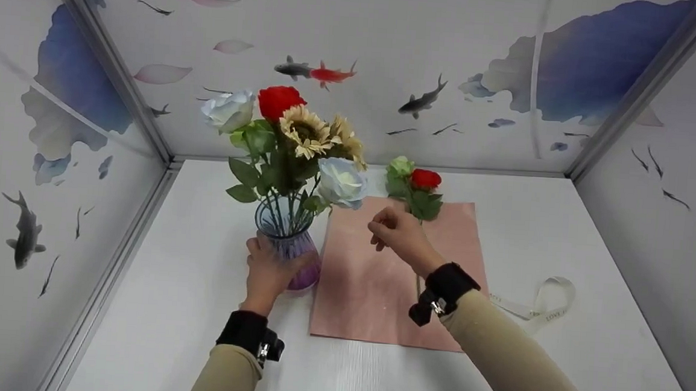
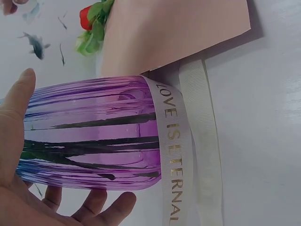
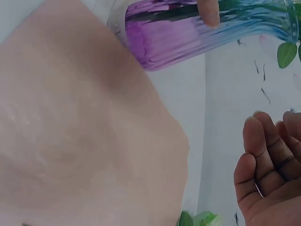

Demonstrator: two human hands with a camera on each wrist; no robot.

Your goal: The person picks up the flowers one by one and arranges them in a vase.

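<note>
My left hand (image 1: 271,272) grips the lower part of a blue-to-purple glass vase (image 1: 304,271), thumb on one side and fingers on the other. The vase stands upright with two pale blue-white roses (image 1: 342,183), a red rose (image 1: 280,102) and beige sunflowers (image 1: 305,132) in it. Through the purple glass (image 2: 94,108) dark stems show in the left wrist view. My right hand (image 1: 403,232) hovers over the pink paper (image 1: 366,293), right of the vase. Its fingers (image 3: 257,136) are loosely curled with nothing between them in the right wrist view.
A red rose (image 1: 426,179) and a light green flower (image 1: 401,166) lie at the paper's far edge, stems over it. White ribbon with gold lettering (image 2: 171,150) runs by the vase base; its loop (image 1: 553,293) lies right of the paper. Patterned panels (image 1: 352,123) surround the white table.
</note>
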